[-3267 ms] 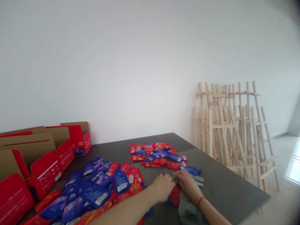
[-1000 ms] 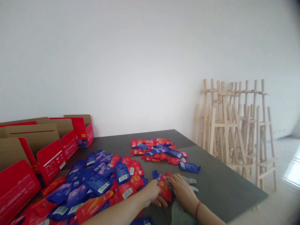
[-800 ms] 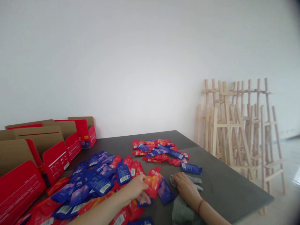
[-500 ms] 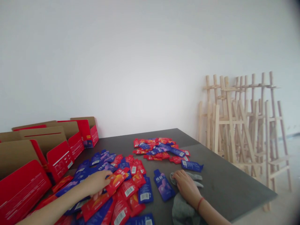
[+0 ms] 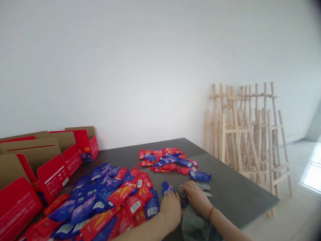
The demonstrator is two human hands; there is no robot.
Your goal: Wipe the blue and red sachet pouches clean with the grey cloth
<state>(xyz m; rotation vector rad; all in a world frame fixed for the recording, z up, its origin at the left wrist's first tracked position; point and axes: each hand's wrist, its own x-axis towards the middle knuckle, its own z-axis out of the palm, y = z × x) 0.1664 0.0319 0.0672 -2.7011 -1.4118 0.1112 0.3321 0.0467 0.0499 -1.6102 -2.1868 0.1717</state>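
The left grip (image 5: pixel 170 211) is curled over a blue sachet (image 5: pixel 166 188), its top end showing past the fingers; I cannot tell whether it is clamped or only pressing. The right grip (image 5: pixel 197 197), fingers together, rests on a crumpled grey cloth (image 5: pixel 193 224), but I cannot tell if it is clamped either. Just left of the hands lies a big heap of red and blue sachets (image 5: pixel 107 197) on the dark counter (image 5: pixel 235 201), with a smaller heap (image 5: pixel 165 160) beyond and a lone blue sachet (image 5: pixel 200 176) near the cloth. Open red cardboard boxes (image 5: pixel 54 177) stand at the left; wooden easels (image 5: pixel 240 134) lean against the wall.
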